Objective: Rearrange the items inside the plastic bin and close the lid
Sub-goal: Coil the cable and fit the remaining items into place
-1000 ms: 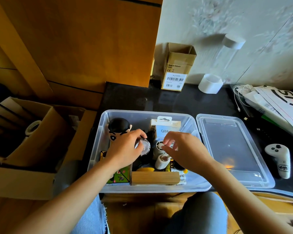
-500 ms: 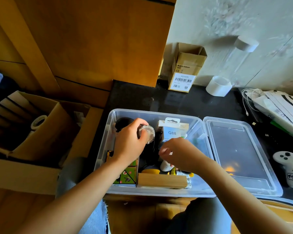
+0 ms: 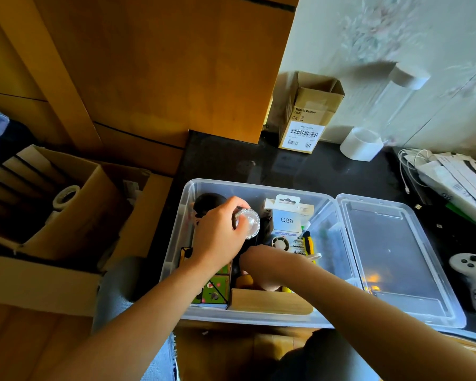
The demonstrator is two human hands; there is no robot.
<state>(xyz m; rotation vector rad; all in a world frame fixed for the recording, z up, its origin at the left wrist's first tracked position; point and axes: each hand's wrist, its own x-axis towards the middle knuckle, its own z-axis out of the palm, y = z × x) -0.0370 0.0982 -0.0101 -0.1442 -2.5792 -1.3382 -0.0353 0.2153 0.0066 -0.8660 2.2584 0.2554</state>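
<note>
A clear plastic bin stands open on the black table, packed with items. Its clear lid lies flat to the right, touching the bin. My left hand is over the bin's left half, shut on a small clear glassy jar held above the contents. My right hand reaches down into the bin's middle; its fingers are hidden among the items, so its grip is unclear. Inside I see a white Q88 box, a wooden block, a green patterned box and a black round object.
A white game controller lies right of the lid. At the back stand a small cardboard box, a white tape roll, and papers with cables. An open cardboard box sits at left beside a wooden cabinet.
My left hand has lifted the glassy jar up and toward the back of the bin. My right hand has dropped deeper among the items in the bin's middle.
</note>
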